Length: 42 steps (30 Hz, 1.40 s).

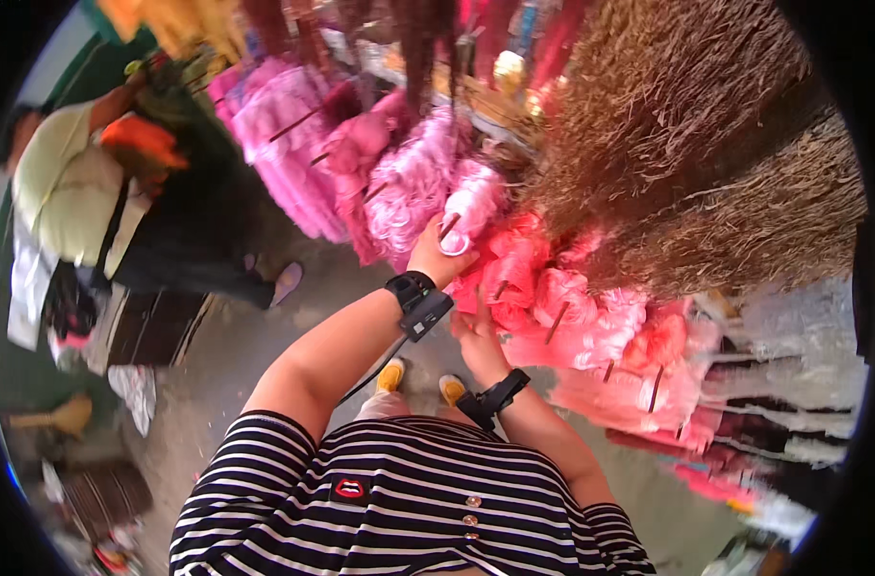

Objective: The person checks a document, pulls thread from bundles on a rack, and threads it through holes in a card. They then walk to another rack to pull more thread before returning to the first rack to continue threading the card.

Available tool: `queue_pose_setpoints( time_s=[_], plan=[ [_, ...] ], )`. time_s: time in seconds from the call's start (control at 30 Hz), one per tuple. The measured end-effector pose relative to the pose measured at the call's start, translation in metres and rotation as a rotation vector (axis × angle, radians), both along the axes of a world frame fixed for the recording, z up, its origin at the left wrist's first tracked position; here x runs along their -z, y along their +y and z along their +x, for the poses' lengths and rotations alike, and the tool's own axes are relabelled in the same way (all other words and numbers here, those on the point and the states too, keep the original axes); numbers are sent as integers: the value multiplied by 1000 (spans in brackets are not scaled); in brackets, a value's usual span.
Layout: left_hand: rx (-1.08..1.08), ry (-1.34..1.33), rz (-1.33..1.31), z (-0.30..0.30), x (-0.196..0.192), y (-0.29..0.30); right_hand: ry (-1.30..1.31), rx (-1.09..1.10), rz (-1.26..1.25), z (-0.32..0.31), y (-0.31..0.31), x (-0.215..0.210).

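My left hand (437, 254) is closed around the near end of a light pink roll of thread (479, 187), with a pale ring at its end and a brown peg sticking out of it. My right hand (476, 336) is lower, beside the coral thread bundles (514, 264); its fingers look spread and hold nothing I can make out. Left of the roll hangs a fluffy pink skein (413, 187) on another peg. Farther left are deeper pink skeins (293, 144). Peach skeins (591, 312) continue to the right.
Large brown bristly bundles (697, 134) hang at the upper right, above grey-white strands (783, 336). At the left, a person in a pale top (58, 187) bends over near dark striped stacks (154, 326). A wooden paddle-like piece (68, 418) lies below them.
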<state>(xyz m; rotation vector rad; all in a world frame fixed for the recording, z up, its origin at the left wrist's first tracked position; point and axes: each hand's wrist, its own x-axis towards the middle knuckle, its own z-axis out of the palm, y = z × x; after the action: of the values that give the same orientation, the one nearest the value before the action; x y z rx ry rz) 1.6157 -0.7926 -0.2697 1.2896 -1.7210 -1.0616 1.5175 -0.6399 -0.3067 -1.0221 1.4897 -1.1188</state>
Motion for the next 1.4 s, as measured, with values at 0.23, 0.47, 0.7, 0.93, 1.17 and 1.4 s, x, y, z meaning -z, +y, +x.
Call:
queue_pose_setpoints(
  time_s=[0.23, 0.47, 0.7, 0.93, 1.17, 1.4],
  plan=[
    [146, 23, -172, 17, 57, -60, 228, 78, -116, 20, -14, -14],
    [134, 432, 234, 36, -10, -52, 133, 170, -106, 34, -35, -9],
    [178, 211, 218, 60, -23, -59, 202, 362, -104, 55, -89, 3],
    [109, 257, 329, 59, -32, -50, -52, 726, -425, 52, -151, 2],
    [173, 225, 487, 63, -15, -55, 183, 636, -193, 49, -136, 32],
    [600, 147, 454, 43, -57, -19, 524, 487, -173, 50, -57, -15]
  ],
)
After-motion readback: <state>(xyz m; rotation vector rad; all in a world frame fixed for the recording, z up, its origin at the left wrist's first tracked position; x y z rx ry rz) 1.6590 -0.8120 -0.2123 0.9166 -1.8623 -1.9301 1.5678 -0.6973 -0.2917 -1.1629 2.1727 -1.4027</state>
